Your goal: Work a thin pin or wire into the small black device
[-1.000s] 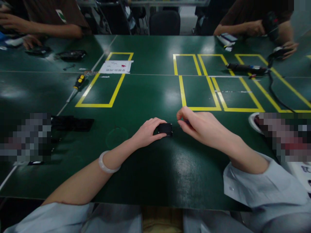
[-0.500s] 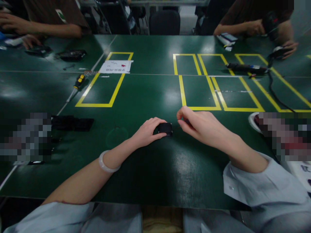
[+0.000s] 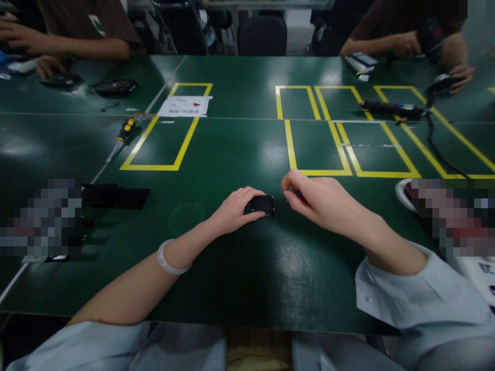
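Note:
A small black rectangular block with tiny shiny points at its edges rests on the green tabletop in front of me. My left hand is closed on it from the left, fingers along the far side and thumb along the near side. Just right of the block, apart from it, is my right hand. Its fingers are curled, with thumb and index tips close together. Whatever they may hold is hidden or too small to make out.
Black parts lie at left, near a yellow-black screwdriver. Yellow tape outlines rectangles on the table. A paper label lies beyond. A black tool with a cable is at right. Two people work opposite.

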Available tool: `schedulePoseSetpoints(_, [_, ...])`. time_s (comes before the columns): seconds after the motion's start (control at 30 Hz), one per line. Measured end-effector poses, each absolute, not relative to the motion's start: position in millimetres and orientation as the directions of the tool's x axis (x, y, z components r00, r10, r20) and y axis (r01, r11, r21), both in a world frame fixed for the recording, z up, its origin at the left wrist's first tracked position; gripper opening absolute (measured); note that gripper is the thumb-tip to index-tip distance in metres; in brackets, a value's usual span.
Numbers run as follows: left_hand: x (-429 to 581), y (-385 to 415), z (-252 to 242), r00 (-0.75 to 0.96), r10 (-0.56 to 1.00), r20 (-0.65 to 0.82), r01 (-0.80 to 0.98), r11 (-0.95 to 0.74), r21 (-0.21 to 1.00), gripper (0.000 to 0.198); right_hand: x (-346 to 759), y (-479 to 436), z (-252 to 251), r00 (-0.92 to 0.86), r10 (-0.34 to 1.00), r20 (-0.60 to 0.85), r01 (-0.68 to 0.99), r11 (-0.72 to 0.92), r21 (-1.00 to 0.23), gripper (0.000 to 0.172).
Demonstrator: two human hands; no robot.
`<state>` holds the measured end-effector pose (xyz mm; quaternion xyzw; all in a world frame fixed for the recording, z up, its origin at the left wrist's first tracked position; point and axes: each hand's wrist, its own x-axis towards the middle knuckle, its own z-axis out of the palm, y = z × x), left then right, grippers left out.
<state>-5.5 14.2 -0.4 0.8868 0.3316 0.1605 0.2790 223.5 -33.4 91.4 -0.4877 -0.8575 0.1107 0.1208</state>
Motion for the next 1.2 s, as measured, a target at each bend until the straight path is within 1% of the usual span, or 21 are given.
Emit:
schedulePoseSetpoints(0.1, [-5.7,14.0,-0.3,0.730,0.676,0.098,0.501,-0.627,0.597,0.037,223.7,-33.4,92.0,-0.492,0.865,0.095,0.812,0.496,-0.308,0.015])
schedulePoseSetpoints(0.33, [-5.9,14.5,-0.2,0.734,0.672,0.097,0.503,-0.634,0.588,0.038,225.9,-34.0,92.5,-0.514,0.854,0.085,0.786,0.508,-0.354,0.021])
schedulePoseSetpoints(0.57, [-4.7,13.9,-0.3,0.729,0.677,0.104,0.496,-0.627,0.601,0.037,224.3,-34.1,91.1,-0.486,0.869,0.095,0.826,0.492,-0.277,0.022])
schedulePoseSetpoints(0.7, [-4.7,14.0,-0.2,0.735,0.670,0.107,0.492,-0.634,0.597,0.036,224.3,-34.2,92.0,-0.500,0.861,0.087,0.815,0.503,-0.289,0.018])
schedulePoseSetpoints(0.9, [-5.3,14.5,-0.7,0.738,0.666,0.113,0.482,-0.637,0.601,0.035,224.9,-35.6,93.5,-0.513,0.853,0.098,0.802,0.516,-0.300,0.017])
schedulePoseSetpoints(1.07, [-5.2,14.2,-0.5,0.738,0.665,0.110,0.487,-0.639,0.596,0.036,223.8,-35.8,93.7,-0.500,0.862,0.081,0.823,0.502,-0.266,0.022])
schedulePoseSetpoints(1.2, [-5.3,14.3,-1.3,0.735,0.669,0.111,0.489,-0.636,0.597,0.036,224.2,-35.0,92.6,-0.504,0.860,0.079,0.818,0.505,-0.274,0.016])
